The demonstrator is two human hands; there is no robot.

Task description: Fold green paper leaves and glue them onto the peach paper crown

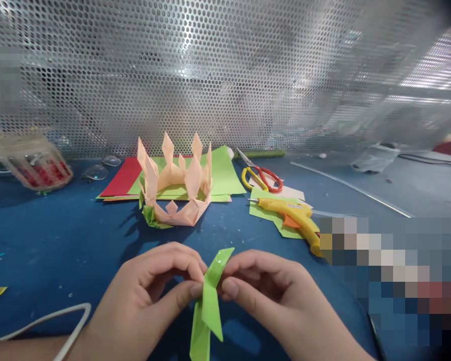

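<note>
A folded strip of green paper (210, 306) stands between my two hands near the front of the blue table, one flap angled up and the ends hanging down. My left hand (154, 291) pinches its left side with thumb and forefinger. From the right, my right hand (266, 291) pinches the fold, its fingertips partly behind the paper. Beyond them a pale peach folded-paper crown (195, 213) with pointed tips rests on the table. Crumpled green paper (149, 215) sits at the crown's lower left.
Red paper (118, 178) and green sheets (225, 175) lie behind the crown. To the right are scissors (263, 175) and a yellow glue gun (285, 206) on green scraps. A jar (33, 163) and glasses (96, 172) stand left; a white cable (45, 316) runs by my left forearm.
</note>
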